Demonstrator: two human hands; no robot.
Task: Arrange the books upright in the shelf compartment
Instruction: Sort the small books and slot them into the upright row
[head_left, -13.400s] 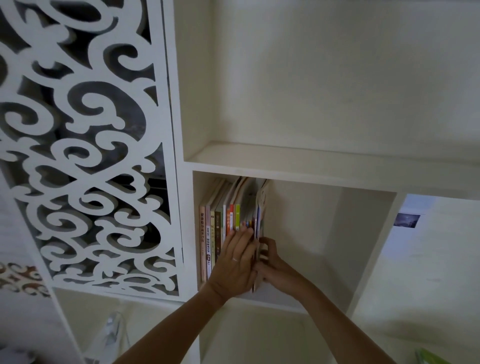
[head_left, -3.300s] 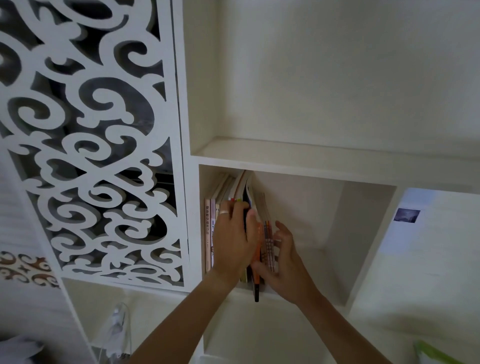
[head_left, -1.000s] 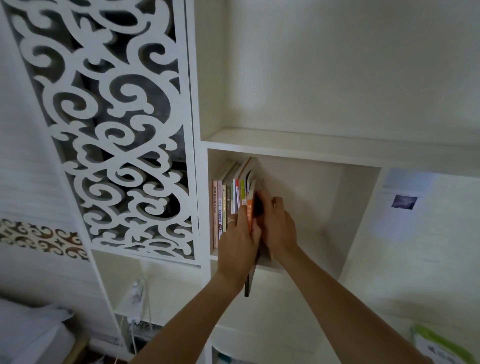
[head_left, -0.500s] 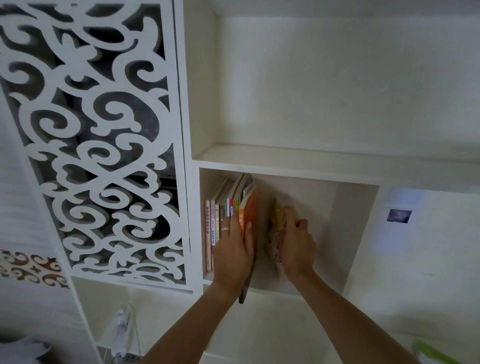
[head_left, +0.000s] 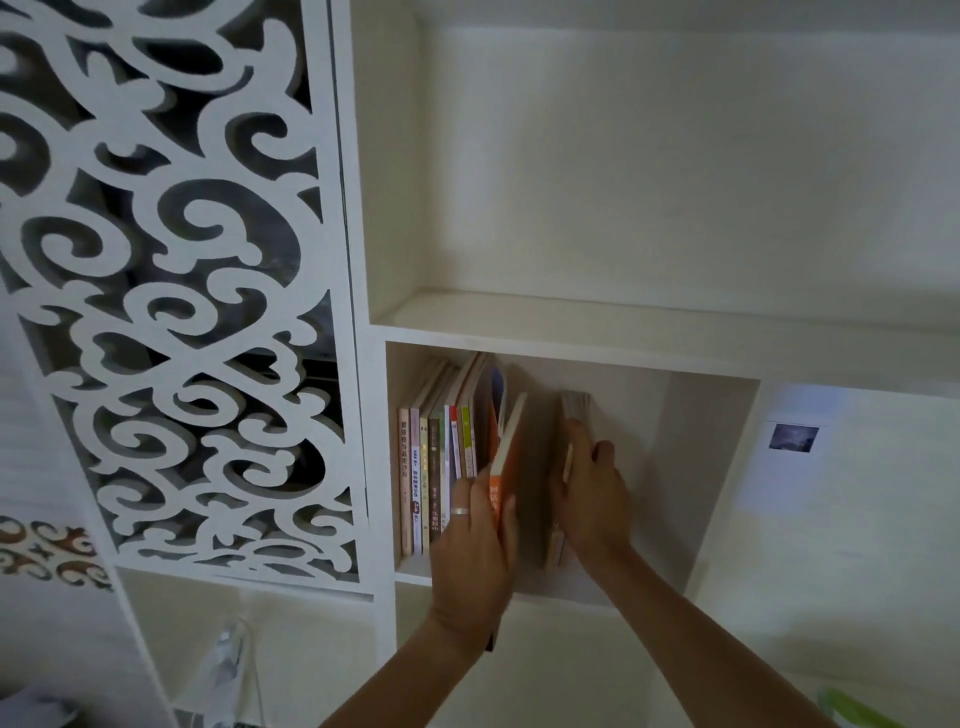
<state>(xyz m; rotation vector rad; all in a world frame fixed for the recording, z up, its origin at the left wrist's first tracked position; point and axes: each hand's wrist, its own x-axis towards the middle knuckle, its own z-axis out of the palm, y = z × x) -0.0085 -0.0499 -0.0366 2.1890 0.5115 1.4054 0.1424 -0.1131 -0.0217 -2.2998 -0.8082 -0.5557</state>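
Note:
Several books (head_left: 439, 467) stand upright against the left wall of the white shelf compartment (head_left: 675, 467). My left hand (head_left: 475, 551), with a ring on one finger, grips an orange book (head_left: 506, 462) at the right end of the row; the book's lower end sticks out below the shelf's front edge. My right hand (head_left: 592, 493) holds a thin pale book (head_left: 569, 467) upright, a gap's width to the right of the orange one. The thin book's top edge (head_left: 575, 404) shows above my fingers.
The compartment's right half (head_left: 649, 493) holds no books. An open shelf (head_left: 623, 322) lies above. A white scroll-cut lattice panel (head_left: 171, 291) fills the left. A green object (head_left: 857, 712) shows at the bottom right corner.
My right hand has drawn the thin book further right, widening the gap beside the orange book. My left hand still grips the orange book against the row.

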